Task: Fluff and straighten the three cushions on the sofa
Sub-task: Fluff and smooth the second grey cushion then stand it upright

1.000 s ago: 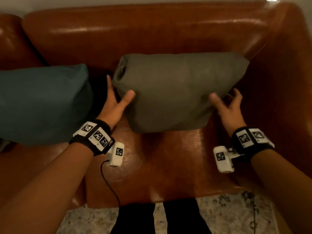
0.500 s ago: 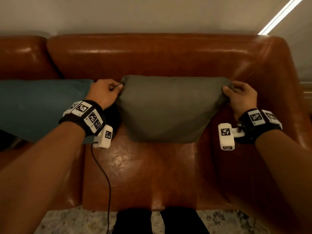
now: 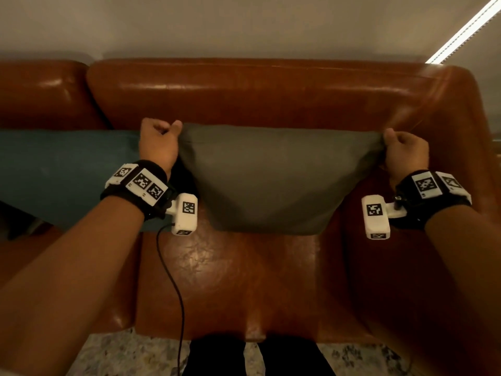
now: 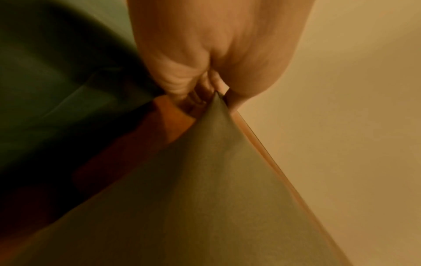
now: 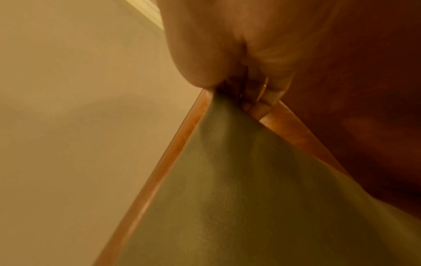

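Far left: teal cushion leans against the backrest of the brown leather sofa, its right edge just beside the left hand. A third cushion is not in view.

Left hand: fingers curled, pinching the top left corner of the olive-grey cushion. The left wrist view confirms fabric drawn to a point between thumb and fingers. A black cable hangs from the left wrist camera across the seat.

Centre: the olive-grey cushion sits on the right-hand seat, upright against the backrest. Top edge is stretched taut between the two corners; the body tapers to a narrower bottom edge near the seat. Whether the bottom rests on the leather, I cannot tell.

Right hand: also closed on the cushion, gripping its top right corner; the right wrist view shows the cloth bunched in the fingers.

Judgement, step in hand: straightening by the top corners. To do it well, pull both corners apart evenly, keep them level, shake to settle the filling downward, then set it square to the backrest.

Orientation: the cushion's long axis runs left-right, parallel to the backrest; broad face toward the person.
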Demonstrator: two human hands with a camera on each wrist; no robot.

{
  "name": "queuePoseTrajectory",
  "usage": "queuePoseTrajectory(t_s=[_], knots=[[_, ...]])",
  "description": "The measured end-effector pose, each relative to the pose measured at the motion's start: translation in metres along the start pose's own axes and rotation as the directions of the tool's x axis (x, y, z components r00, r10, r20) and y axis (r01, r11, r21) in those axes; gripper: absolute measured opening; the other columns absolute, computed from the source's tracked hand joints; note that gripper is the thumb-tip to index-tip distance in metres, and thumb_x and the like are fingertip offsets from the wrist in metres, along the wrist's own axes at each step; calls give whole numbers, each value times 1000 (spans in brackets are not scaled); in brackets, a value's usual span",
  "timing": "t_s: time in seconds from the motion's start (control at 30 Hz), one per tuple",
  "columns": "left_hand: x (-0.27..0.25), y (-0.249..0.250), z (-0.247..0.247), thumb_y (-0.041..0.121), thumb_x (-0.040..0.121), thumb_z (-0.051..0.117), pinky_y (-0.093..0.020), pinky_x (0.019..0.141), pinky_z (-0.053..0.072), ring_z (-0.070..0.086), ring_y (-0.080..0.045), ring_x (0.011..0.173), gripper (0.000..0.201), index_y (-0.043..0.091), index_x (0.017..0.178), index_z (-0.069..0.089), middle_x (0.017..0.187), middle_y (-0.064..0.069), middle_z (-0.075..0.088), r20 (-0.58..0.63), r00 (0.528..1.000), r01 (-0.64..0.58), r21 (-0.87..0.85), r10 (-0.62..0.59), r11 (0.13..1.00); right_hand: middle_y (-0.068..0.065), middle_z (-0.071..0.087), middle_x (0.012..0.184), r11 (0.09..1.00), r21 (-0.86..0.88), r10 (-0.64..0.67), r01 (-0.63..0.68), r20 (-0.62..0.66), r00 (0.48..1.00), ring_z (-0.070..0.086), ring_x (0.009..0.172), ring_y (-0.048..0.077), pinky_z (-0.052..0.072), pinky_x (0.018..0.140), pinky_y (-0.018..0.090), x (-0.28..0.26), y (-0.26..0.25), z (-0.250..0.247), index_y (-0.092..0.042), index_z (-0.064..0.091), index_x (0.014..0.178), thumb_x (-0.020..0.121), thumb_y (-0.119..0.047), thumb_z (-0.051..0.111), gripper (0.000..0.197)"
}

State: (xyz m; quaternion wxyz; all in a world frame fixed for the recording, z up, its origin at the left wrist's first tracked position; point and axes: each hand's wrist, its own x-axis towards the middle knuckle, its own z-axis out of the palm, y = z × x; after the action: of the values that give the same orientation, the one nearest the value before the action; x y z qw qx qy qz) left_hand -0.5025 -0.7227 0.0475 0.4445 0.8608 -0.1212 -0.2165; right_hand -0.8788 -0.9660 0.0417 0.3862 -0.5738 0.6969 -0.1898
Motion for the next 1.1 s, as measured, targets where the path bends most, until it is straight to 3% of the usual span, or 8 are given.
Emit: queuePoseTrajectory(t_s=[0.07,0.13,0.23,0.3,0.67,0.83,0.97,1.1], knots=[[-13,4,2,32,98,68,-34,110,43,56,-23,115,30,17,118,50,125,-6,50,-6,961,-272,144,275,952,15,66,130,963,-234,-149,134,-49,988,59,123,36,45,103,42,-9,-9,0,-10,65,128,107,-40,46,41],[-32,9,10,45,100,62,-39,119,31,45,-30,138,47,11,133,54,145,-14,48,191,778,-621,374,598,689,18,57,141,828,-408,-428,385,-17,903,49,136,39,34,113,46,-26,-13,6,-10,59,133,106,-41,47,44],[-70,3,37,61,101,49,-51,128,14,28,-30,155,72,9,151,47,163,-12,39,621,397,-912,352,676,211,17,42,159,383,-465,-791,798,281,543,33,151,37,19,125,52,-59,-11,38,-9,48,150,104,-46,48,59],[-93,-11,57,70,100,43,-52,128,13,21,-29,158,87,6,159,35,169,-13,27,736,292,-938,345,611,32,15,34,165,156,-426,-793,891,484,371,28,155,34,16,127,55,-79,-4,64,-7,39,157,104,-54,41,71],[-22,-46,27,93,85,32,-48,130,3,6,-32,160,121,5,165,8,173,-16,7,668,468,-826,563,578,18,11,15,173,125,-554,-729,823,512,455,13,160,29,12,128,53,-37,18,69,-10,15,165,100,-75,27,93],[-57,-65,19,79,96,37,-52,129,0,-1,-43,158,113,-6,161,2,169,-29,-1,348,753,-619,663,559,421,9,11,174,286,-587,-678,757,434,593,10,160,28,8,128,55,-43,18,63,-13,11,166,96,-80,19,97],[-90,-117,27,78,81,64,-43,130,7,-7,-20,160,131,14,163,-15,173,-8,-15,226,926,-343,175,301,923,11,23,171,303,-541,-674,785,460,577,22,157,31,9,128,56,-52,3,61,-16,22,164,85,-92,30,110],[-73,-137,39,75,51,89,-46,127,25,21,-10,156,157,33,164,-10,173,9,13,429,903,45,3,-42,999,9,29,168,283,-507,-574,814,591,567,27,155,33,11,127,59,-40,-20,62,-28,17,164,60,-105,45,132]])
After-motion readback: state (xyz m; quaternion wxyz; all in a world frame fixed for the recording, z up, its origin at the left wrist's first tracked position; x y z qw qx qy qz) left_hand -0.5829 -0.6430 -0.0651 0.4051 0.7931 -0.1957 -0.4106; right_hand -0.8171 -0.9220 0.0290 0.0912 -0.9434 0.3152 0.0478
